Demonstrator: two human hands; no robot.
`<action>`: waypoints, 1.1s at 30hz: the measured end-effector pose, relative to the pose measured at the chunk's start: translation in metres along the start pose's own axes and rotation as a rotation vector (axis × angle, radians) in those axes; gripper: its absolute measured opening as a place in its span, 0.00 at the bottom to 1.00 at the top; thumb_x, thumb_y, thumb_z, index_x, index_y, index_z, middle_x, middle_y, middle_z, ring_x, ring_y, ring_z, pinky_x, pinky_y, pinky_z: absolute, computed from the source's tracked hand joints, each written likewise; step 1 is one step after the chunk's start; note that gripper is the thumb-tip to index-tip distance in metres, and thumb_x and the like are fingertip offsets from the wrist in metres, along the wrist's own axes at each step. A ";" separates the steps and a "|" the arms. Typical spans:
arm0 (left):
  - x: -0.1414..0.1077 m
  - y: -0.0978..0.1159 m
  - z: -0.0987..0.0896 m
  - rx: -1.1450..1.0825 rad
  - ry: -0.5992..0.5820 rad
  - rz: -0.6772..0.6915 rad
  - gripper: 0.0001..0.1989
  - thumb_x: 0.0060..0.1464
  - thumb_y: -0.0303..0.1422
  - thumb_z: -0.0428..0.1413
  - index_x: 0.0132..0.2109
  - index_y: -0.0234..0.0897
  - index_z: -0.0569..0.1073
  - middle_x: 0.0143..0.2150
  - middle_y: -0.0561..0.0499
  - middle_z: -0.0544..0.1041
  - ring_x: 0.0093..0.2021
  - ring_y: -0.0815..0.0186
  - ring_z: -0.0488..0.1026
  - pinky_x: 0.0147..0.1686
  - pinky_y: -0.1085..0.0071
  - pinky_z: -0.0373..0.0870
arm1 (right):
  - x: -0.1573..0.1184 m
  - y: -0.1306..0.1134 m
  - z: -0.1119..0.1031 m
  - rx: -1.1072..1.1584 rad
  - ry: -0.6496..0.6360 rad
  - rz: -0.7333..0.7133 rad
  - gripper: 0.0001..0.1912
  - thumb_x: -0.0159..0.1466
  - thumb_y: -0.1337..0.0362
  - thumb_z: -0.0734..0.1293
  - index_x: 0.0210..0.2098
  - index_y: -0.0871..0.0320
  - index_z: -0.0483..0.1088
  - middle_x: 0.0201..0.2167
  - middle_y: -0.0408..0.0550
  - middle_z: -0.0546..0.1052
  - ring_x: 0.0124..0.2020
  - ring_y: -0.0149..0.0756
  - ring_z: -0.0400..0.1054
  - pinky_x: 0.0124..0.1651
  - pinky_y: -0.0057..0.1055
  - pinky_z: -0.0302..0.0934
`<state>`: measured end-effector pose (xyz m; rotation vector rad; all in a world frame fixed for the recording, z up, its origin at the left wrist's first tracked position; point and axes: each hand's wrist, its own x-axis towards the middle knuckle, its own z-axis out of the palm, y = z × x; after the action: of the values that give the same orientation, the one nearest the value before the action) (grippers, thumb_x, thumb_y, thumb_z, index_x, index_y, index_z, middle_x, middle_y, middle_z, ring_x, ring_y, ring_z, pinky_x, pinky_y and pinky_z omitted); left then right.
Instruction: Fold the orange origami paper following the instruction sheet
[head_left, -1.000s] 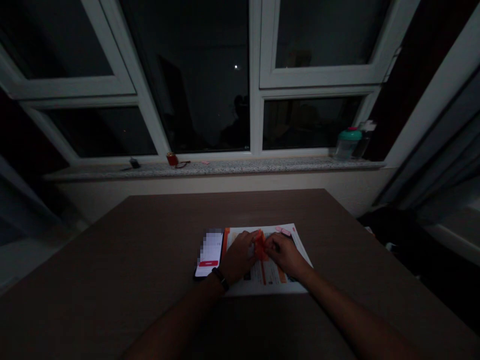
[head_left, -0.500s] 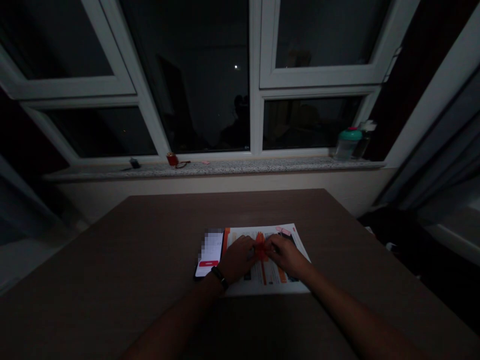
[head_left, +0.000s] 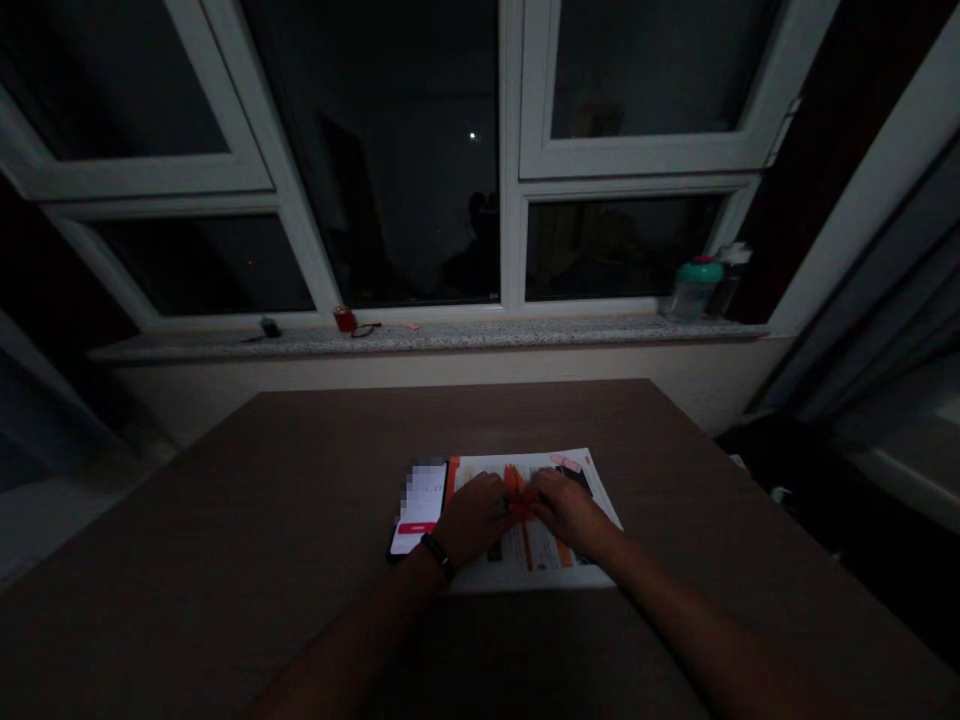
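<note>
A small red-orange folded piece [head_left: 519,490], perhaps paper, is held between my two hands above a printed sheet or booklet [head_left: 544,575]. My left hand [head_left: 474,515], with a dark band at the wrist, pinches its left side. On its right side the fingers of my right hand [head_left: 574,510] are closed on it. The finer shape of the piece is hidden by my fingers and the dim light. Just left of the booklet lies a phone [head_left: 421,505] with its screen lit. A pink item [head_left: 566,462] rests at the booklet's top right.
The brown table [head_left: 300,470] reaches to the wall below a window. On the stone sill [head_left: 465,334] stand a small red object [head_left: 345,319], a small dark object [head_left: 270,326] and a bottle with a green lid [head_left: 696,288], with another clear bottle beside it.
My right hand has shifted slightly left, and its fingers have moved over the red-orange piece. The upper part of the piece leans a little more to the left.
</note>
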<state>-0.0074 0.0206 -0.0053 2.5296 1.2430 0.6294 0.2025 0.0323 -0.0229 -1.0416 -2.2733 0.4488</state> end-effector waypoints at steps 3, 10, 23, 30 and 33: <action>0.000 0.000 0.000 0.007 -0.009 0.011 0.04 0.59 0.32 0.59 0.40 0.38 0.72 0.41 0.50 0.74 0.44 0.61 0.69 0.43 0.68 0.64 | 0.000 -0.001 -0.001 -0.003 -0.013 -0.032 0.08 0.61 0.77 0.65 0.33 0.59 0.70 0.33 0.47 0.72 0.39 0.37 0.66 0.42 0.31 0.59; -0.001 0.001 0.001 0.003 0.032 -0.002 0.07 0.60 0.36 0.59 0.42 0.38 0.72 0.41 0.50 0.75 0.44 0.61 0.69 0.43 0.67 0.65 | -0.004 -0.003 -0.007 0.024 -0.029 -0.053 0.08 0.63 0.76 0.64 0.34 0.58 0.71 0.34 0.47 0.73 0.40 0.37 0.67 0.44 0.31 0.60; -0.001 0.008 -0.001 0.187 -0.071 -0.003 0.06 0.63 0.35 0.56 0.39 0.36 0.72 0.42 0.49 0.74 0.44 0.61 0.69 0.44 0.67 0.65 | -0.005 -0.008 -0.009 -0.088 -0.059 -0.045 0.07 0.62 0.76 0.64 0.34 0.59 0.71 0.35 0.49 0.73 0.40 0.38 0.67 0.43 0.31 0.61; -0.001 0.017 -0.004 0.294 -0.151 -0.029 0.05 0.64 0.31 0.53 0.40 0.36 0.72 0.43 0.47 0.74 0.45 0.60 0.69 0.45 0.66 0.65 | -0.007 -0.002 -0.009 -0.120 -0.077 -0.116 0.08 0.66 0.73 0.62 0.34 0.58 0.71 0.34 0.48 0.72 0.39 0.38 0.66 0.43 0.31 0.60; -0.001 0.019 -0.005 0.307 -0.159 -0.021 0.06 0.65 0.31 0.52 0.40 0.36 0.72 0.43 0.47 0.74 0.45 0.61 0.69 0.44 0.67 0.65 | -0.009 -0.001 -0.011 -0.117 -0.092 -0.141 0.07 0.66 0.72 0.62 0.36 0.58 0.71 0.35 0.49 0.72 0.41 0.38 0.66 0.44 0.32 0.60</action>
<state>0.0022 0.0085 0.0065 2.7405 1.3979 0.2400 0.2133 0.0255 -0.0170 -0.9252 -2.4611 0.3137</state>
